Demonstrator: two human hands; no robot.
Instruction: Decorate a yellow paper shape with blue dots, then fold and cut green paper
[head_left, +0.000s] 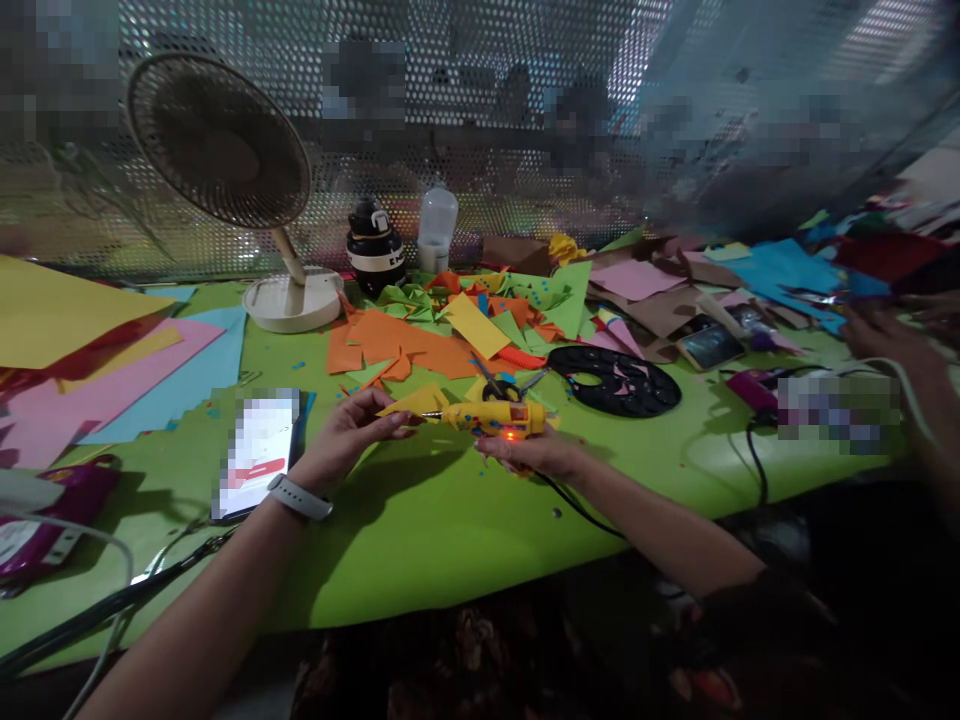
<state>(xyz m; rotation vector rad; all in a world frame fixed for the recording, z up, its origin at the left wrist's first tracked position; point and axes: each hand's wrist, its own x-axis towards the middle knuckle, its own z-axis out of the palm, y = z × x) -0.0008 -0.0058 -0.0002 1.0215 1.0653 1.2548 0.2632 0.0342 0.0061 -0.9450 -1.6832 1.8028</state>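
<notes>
My right hand (pixel 529 452) is closed round the handle of a yellow hot glue gun (pixel 487 416), whose small light glows orange-red. Its metal nozzle points left, at a piece of yellow paper (pixel 415 400) pinched between the thumb and fingers of my left hand (pixel 360 432). The nozzle tip meets or nearly meets the paper; I cannot tell which. A black cord runs from the gun under my right forearm. Just behind the gun lie dark-handled scissors (pixel 495 385), partly hidden by it.
A phone (pixel 262 455) lies by my left wrist. Behind are paper scraps (pixel 405 345), a black palette (pixel 615 380), a fan (pixel 292 300) and a black bottle (pixel 375 250). Coloured sheets (pixel 172 375) lie at left. Another person's hand (pixel 885 335) is at right, near a purple power strip (pixel 754 392).
</notes>
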